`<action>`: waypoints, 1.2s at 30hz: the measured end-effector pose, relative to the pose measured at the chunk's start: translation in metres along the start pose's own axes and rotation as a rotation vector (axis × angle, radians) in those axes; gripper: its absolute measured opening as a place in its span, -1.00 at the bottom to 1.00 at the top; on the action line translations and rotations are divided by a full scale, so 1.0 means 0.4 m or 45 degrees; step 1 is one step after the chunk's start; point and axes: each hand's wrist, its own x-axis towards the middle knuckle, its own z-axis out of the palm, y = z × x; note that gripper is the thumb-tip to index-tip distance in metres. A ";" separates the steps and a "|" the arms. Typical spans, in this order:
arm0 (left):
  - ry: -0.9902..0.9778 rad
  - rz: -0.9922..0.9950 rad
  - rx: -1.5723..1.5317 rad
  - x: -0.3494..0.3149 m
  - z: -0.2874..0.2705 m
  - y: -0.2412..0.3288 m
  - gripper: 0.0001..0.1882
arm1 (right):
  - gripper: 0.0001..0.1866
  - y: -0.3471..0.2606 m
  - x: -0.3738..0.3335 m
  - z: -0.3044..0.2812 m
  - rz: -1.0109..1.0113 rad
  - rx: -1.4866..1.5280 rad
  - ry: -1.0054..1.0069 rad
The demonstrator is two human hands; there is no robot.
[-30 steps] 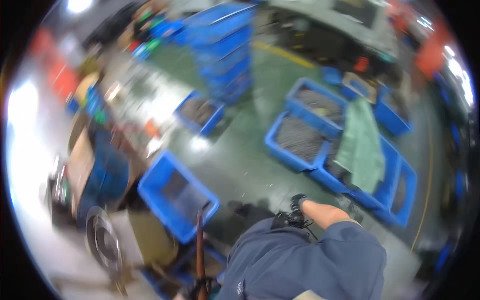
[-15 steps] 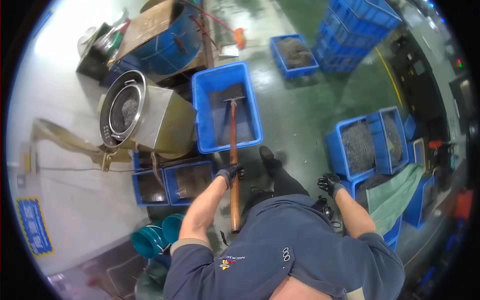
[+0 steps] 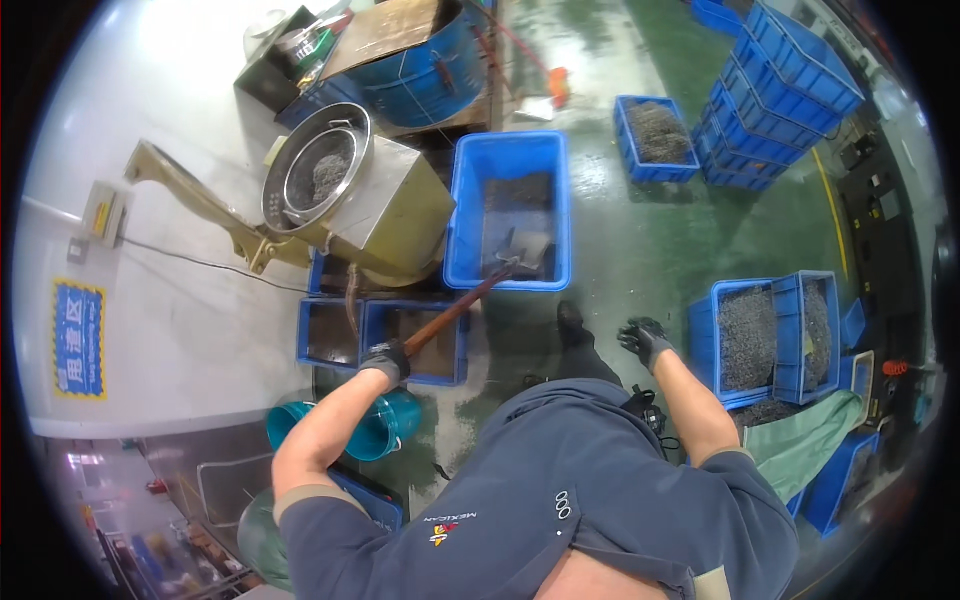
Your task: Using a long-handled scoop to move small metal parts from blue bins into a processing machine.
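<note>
In my gloved left hand (image 3: 387, 364) is the wooden handle of a shovel (image 3: 450, 315), held near its end. The shovel slants away to the right. Its flat metal blade (image 3: 530, 252) rests inside a deep blue bin (image 3: 564, 215), near the bin's front wall. Dark grainy material (image 3: 520, 190) lies on the bottom of this bin. My gloved right hand (image 3: 645, 340) hangs in the air with its fingers spread and nothing in it. It is a little left of a blue crate (image 3: 700, 345) full of grey granules.
A metal machine (image 3: 400, 195) with a round open bowl stands left of the bin, above two blue crates (image 3: 330, 367). Teal buckets (image 3: 395, 425) stand by my left forearm. Stacked blue crates (image 3: 780, 100) and a granule-filled crate (image 3: 655, 135) are far right. A green cloth (image 3: 805, 440) drapes over crates at right.
My left hand has swung left with the shovel handle, which now slants instead of pointing straight ahead. The blade has come nearer within the bin. My right hand has risen slightly. The view has shifted.
</note>
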 end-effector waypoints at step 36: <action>-0.599 -0.399 -1.538 0.141 0.353 0.353 -0.74 | -0.66 -0.263 -0.001 0.097 0.110 -0.424 -0.107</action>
